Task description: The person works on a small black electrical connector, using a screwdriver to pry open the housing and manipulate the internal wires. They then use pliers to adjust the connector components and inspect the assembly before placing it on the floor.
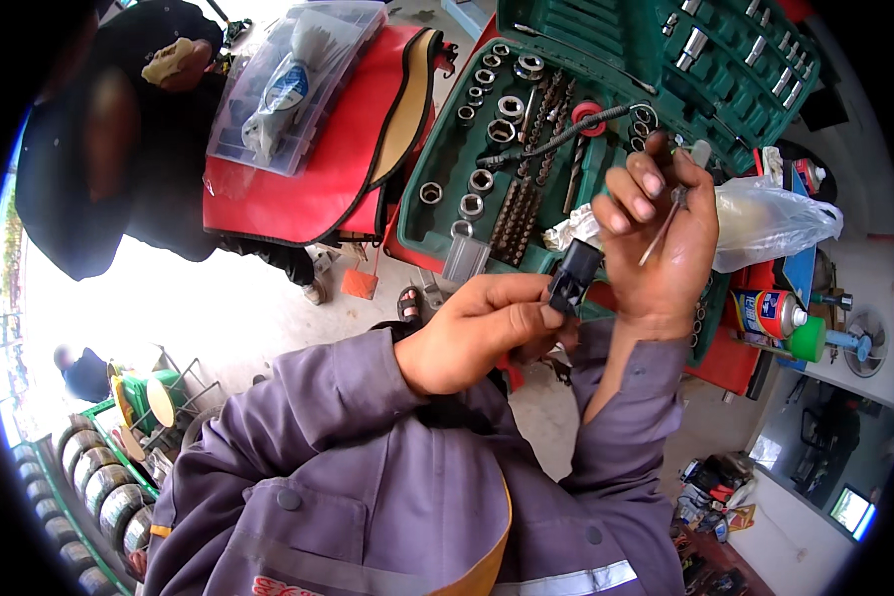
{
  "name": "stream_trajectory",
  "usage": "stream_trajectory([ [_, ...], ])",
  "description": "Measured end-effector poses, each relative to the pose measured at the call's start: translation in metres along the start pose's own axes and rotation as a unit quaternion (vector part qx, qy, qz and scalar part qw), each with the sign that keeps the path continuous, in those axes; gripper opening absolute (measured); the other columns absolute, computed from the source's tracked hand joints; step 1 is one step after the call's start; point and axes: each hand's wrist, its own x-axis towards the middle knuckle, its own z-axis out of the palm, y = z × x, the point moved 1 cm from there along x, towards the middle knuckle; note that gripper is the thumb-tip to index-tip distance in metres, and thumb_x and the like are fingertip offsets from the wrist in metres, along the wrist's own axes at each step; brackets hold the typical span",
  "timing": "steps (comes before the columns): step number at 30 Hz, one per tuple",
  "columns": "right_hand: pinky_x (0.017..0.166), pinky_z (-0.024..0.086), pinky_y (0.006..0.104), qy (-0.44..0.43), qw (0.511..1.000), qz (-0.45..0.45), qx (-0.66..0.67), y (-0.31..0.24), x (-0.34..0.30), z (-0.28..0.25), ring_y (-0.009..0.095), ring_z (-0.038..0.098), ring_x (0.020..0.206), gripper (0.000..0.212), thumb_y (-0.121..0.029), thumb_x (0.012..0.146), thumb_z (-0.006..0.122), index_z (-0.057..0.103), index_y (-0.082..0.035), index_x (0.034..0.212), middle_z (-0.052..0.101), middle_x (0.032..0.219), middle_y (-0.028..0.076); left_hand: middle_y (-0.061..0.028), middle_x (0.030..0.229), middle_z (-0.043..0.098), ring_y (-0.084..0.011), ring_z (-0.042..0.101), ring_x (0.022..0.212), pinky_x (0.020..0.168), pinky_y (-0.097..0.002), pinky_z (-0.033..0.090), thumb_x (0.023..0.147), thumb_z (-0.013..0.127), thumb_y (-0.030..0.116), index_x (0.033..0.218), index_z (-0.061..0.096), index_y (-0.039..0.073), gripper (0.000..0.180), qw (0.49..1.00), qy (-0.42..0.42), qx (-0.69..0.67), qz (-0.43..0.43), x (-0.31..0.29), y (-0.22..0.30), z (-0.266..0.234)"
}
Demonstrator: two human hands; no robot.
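1. Black, boxy plastic connector [573,273] is jutting from my left hand [475,333]; I am pinching it low, seemingly leaving its upper end exposed.
2. Thin, pale metal rod [660,231] is slanting across my loosely curled right hand [693,243]; I am holding it, apparently for steadiness.

Red desk under an open green case

The desk [733,370] shows only as strips of red beyond the edges of a large green tool case [417,221], which lies on it with the lid swung back, from twelve toward one o'clock. At eleven o'clock, a red cover [298,199] with dark edging carries a clear plastic box [340,72]; what supports the cover is hidden. The pale floor [348,323] stretches toward nine o'clock, with a sandalled foot [409,302] on it just left of twelve.
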Motion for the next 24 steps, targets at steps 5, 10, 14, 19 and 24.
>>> stream_trajectory([
  [5,0.059,0.049,0.0302,0.097,0.990,0.098,-0.016,-0.022,0.006,-0.061,0.013,0.057,0.067,0.043,-0.046,0.098,0.054,0.062,-0.005,0.109,0.061,0.082,0.003,-0.0128,0.074,0.057,-0.0221,0.054,0.066,0.069,-0.0352,0.045,0.102,0.047,0.019,0.122,0.055,-0.003,0.031,0.990,-0.039,-0.135,0.016,0.009,-0.008,-0.013],
  [10,0.074,0.053,0.0325,0.198,0.948,0.076,-0.238,-0.024,-0.044,-0.048,0.018,0.065,0.090,0.050,-0.044,0.100,0.050,0.061,0.003,0.115,0.066,0.107,0.015,-0.0166,0.080,0.061,-0.0250,0.060,0.071,0.074,-0.0380,0.047,0.103,0.047,0.018,0.141,0.040,0.002,0.041,0.979,-0.035,-0.195,0.047,0.022,-0.007,-0.016],
  [14,0.075,0.051,0.0267,0.043,0.895,0.087,-0.435,0.012,-0.082,-0.002,0.012,0.063,0.086,0.028,-0.023,0.096,0.066,0.065,0.000,0.112,0.066,0.098,0.007,-0.0114,0.094,0.064,-0.0203,0.063,0.085,0.079,-0.0334,0.050,0.104,0.047,0.014,0.149,0.034,0.006,0.047,0.987,0.023,-0.130,0.088,0.024,-0.013,-0.008],
  [19,0.070,0.050,0.0277,0.008,0.840,-0.057,-0.540,0.024,-0.073,-0.005,0.011,0.061,0.082,0.021,-0.018,0.092,0.073,0.068,0.001,0.101,0.063,0.090,0.004,-0.0084,0.115,0.063,-0.0169,0.061,0.104,0.091,-0.0307,0.049,0.102,0.054,0.020,0.150,0.034,0.002,0.055,0.999,-0.024,0.015,0.022,0.024,0.003,-0.024],
  [24,0.063,0.050,0.0356,-0.081,0.672,-0.138,-0.723,0.014,-0.069,0.000,0.025,0.063,0.071,0.015,-0.012,0.088,0.073,0.066,0.000,0.094,0.061,0.085,0.011,-0.0084,0.104,0.063,-0.0131,0.057,0.101,0.086,-0.0315,0.048,0.096,0.067,0.027,0.129,0.058,-0.001,0.045,0.800,0.046,0.583,0.131,0.024,0.057,-0.020],
])
